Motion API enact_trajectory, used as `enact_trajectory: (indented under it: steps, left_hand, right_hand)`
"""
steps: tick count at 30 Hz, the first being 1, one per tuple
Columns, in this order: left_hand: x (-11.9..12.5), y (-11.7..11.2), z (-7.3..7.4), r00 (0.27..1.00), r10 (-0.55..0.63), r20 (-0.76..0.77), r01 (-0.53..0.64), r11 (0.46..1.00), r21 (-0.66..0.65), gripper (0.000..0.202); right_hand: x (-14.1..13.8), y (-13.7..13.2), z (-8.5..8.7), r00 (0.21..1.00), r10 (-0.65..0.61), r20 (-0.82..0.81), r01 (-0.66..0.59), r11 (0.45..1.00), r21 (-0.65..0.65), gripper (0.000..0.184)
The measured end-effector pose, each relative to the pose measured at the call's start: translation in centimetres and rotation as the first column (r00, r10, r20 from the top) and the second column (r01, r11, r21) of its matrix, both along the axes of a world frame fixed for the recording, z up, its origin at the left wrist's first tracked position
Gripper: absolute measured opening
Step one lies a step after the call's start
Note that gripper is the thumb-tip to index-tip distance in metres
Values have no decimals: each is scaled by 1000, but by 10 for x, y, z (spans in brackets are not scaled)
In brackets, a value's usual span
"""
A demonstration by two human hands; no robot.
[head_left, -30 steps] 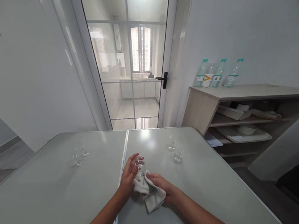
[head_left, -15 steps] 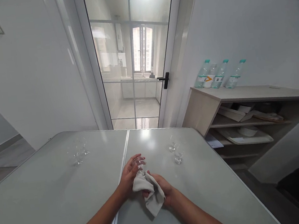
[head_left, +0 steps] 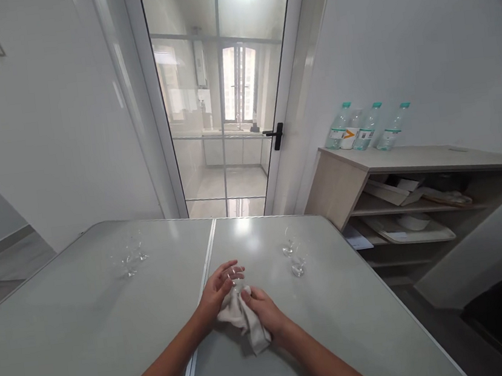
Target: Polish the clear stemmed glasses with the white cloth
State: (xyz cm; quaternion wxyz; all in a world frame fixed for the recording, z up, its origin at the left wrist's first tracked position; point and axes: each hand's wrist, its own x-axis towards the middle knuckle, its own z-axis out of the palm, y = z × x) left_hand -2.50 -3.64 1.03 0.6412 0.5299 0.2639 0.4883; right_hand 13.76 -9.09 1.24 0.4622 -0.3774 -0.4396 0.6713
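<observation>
A clear stemmed glass (head_left: 234, 273) is tilted over the middle of the table, its bowl held by my left hand (head_left: 215, 290) with the fingers curled round it. My right hand (head_left: 266, 311) grips a whitish cloth (head_left: 248, 322) against the lower end of that glass. The cloth hides the base, and its loose end hangs below my hands. Two more glasses, one a clear glass (head_left: 298, 267) and behind it another glass (head_left: 288, 248), stand to the right of my hands. Farther left are two glasses, a nearer glass (head_left: 128, 267) and a farther glass (head_left: 141, 254).
The grey table (head_left: 89, 330) has a white seam (head_left: 210, 245) running down it. Beyond its far edge is a glazed door (head_left: 226, 173) with a black handle (head_left: 277, 136). At right, a shelf unit (head_left: 342, 183) carries plastic bottles (head_left: 365, 128) on top and trays and papers inside.
My right hand has turned, so its thumb now lies over the cloth near the glass. The cloth is bunched more tightly and its hanging end has shifted slightly. My left hand keeps the glass.
</observation>
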Motion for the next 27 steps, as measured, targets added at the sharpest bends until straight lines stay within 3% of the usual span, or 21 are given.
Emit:
enact_trajectory:
  steps: [3, 5, 7, 9, 11, 13, 15, 17, 19, 21, 24, 27]
  left_hand:
    - [1, 4, -8, 994, -62, 91, 69, 995, -75, 66]
    - [1, 3, -8, 996, -29, 87, 34, 998, -56, 65]
    - [1, 1, -4, 999, 30, 34, -29, 999, -14, 62]
    - [-1, 0, 0, 998, 58, -24, -57, 998, 28, 61]
    - [-2, 0, 3, 998, 47, -45, -44, 997, 55, 62]
    - [-3, 1, 2, 999, 32, -41, -30, 998, 56, 64]
    - [-4, 3, -2, 999, 31, -21, -30, 999, 19, 64]
    - [-3, 6, -7, 1000, 14, 24, -13, 999, -45, 63]
    - [-3, 8, -10, 996, -17, 87, 25, 995, -101, 62]
    - [-2, 9, -10, 993, -37, 116, 51, 991, -122, 61]
    - [-2, 6, -5, 998, -13, 68, 20, 994, -107, 61]
    - [-2, 1, -1, 999, 20, 32, -18, 997, -81, 64]
  right_hand:
    - [0, 3, -1, 956, 193, -219, -245, 939, -243, 60]
    - [0, 4, -3, 958, 182, -221, -237, 937, -256, 60]
    - [1, 5, -5, 989, 98, -112, -115, 982, -149, 54]
    - [4, 6, -8, 996, -45, 76, 40, 997, 65, 43]
    - [6, 6, -10, 946, -213, 244, 145, 952, 269, 31]
    - [6, 6, -12, 907, -280, 314, 171, 928, 332, 26]
    - [5, 7, -13, 946, -196, 257, 136, 962, 235, 31]
    - [3, 7, -12, 994, -39, 99, 36, 999, 26, 44]
    - [3, 9, -10, 995, 85, -59, -94, 981, -171, 54]
    - [4, 10, -9, 985, 131, -111, -153, 962, -226, 56]
    - [8, 12, -11, 997, -9, 72, 9, 1000, 3, 44]
    - [9, 12, -16, 929, -248, 276, 173, 947, 269, 28]
